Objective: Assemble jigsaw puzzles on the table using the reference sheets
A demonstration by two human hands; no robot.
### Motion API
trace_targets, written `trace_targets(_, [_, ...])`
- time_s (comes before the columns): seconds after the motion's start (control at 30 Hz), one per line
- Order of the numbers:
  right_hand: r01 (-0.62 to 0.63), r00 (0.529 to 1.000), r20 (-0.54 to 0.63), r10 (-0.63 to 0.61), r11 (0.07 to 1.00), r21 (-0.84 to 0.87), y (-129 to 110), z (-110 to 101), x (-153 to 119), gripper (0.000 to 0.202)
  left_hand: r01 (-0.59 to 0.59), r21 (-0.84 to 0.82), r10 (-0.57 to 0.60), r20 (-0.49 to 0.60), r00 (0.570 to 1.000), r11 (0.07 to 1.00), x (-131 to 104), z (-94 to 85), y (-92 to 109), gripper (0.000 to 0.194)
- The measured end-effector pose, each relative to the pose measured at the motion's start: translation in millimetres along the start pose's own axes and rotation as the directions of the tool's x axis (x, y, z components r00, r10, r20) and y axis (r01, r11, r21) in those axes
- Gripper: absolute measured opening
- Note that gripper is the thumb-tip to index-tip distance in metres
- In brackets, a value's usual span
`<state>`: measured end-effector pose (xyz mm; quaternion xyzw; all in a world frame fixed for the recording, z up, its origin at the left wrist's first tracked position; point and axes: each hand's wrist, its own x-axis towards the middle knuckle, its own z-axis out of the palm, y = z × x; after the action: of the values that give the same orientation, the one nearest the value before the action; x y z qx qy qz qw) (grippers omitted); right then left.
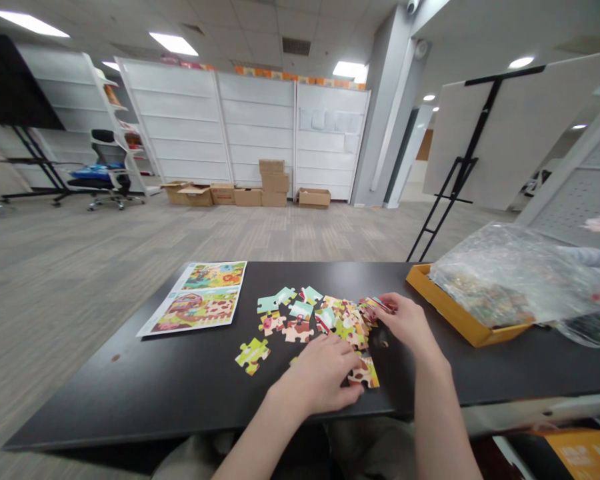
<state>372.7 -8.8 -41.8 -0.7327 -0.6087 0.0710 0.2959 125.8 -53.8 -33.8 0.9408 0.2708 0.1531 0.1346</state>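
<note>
Colourful jigsaw pieces (300,309) lie in a loose, partly overlapping heap on the black table (190,387). My left hand (327,373) rests palm down at the heap's near side, fingers spread over some pieces, with a brown-spotted piece (364,373) by its fingertips. At the heap's right edge, my right hand (403,319) has its thumb and fingers closed on a few stacked puzzle pieces (380,305). A green piece (253,355) lies apart, left of my left hand. The printed picture sheet (200,303) lies flat at the left, showing two farm and animal scenes.
A yellow box (455,313) with clear plastic wrap (510,273) and bagged pieces stands on the table's right. Beyond the table are a black easel stand (460,160), cardboard boxes (247,197), white shelves (255,127) and an office chair (105,170).
</note>
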Motion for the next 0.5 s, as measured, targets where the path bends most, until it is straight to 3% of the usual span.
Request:
trace_targets(0.13, [-0.059,0.998,-0.004,0.059,0.997,0.047,8.8,-1.7,0.8,0.019,0.017,-0.018,-0.018,-0.007,1.0,1.0,1.5,2.9,-1.3,0.022])
trace_targets(0.37, [-0.03,0.999,0.05,0.018,0.966,0.256,28.2,3.4,-0.5,0.024,0.009,-0.02,-0.009,-0.014,1.0,1.0,2.1,3.9,-5.4,0.024])
trace_targets(0.5, [-0.06,0.997,0.059,0.046,0.962,0.267,37.6,2.6,0.7,0.027,0.001,-0.021,-0.002,-0.034,0.999,1.0,3.1,6.0,-6.3,0.027])
